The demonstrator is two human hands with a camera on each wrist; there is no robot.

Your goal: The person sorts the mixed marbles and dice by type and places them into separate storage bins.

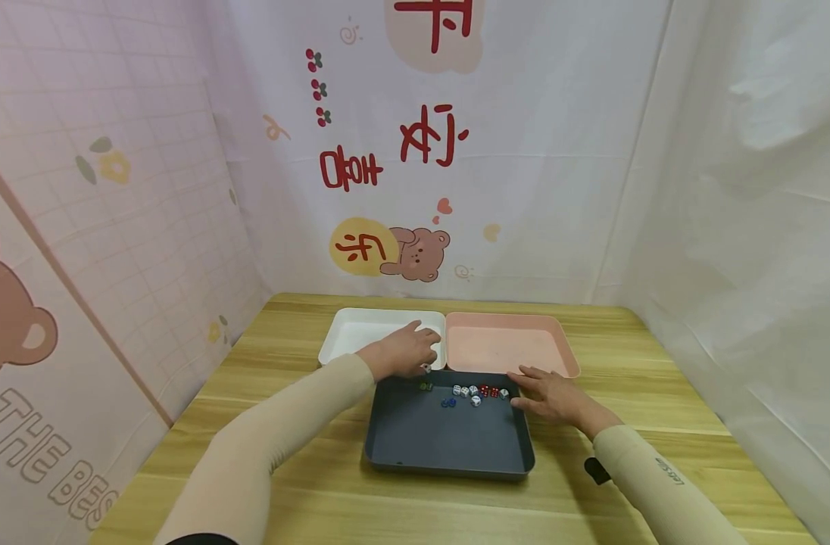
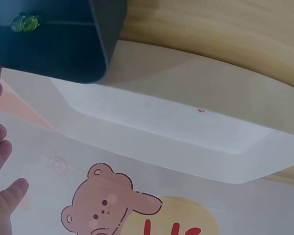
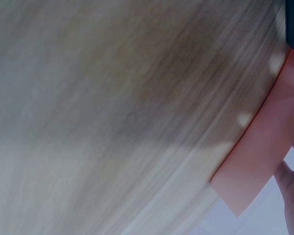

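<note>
Bench [image 1: 429, 511] with wood grain, nearest. Upon it, dark gray tray [image 1: 449, 446]; toward its far side, blue dice [image 1: 452, 403], then white dice [image 1: 465, 391] and red dice [image 1: 494, 393] in a rough row, green dice [image 1: 423, 386] to the left. At the far right corner of this tray, right-hand grip [image 1: 554, 397], fingers spread. At its far rim, left-hand grip [image 1: 404, 353], pinching one white die [image 1: 426, 369]. Just beyond, side by side: white tray [image 1: 357, 333] at left, partly hidden by that hand; pink tray [image 1: 507, 344] at right. Farthest, pale cloth [image 1: 544, 189] bearing a printed bear [image 1: 425, 255].
</note>
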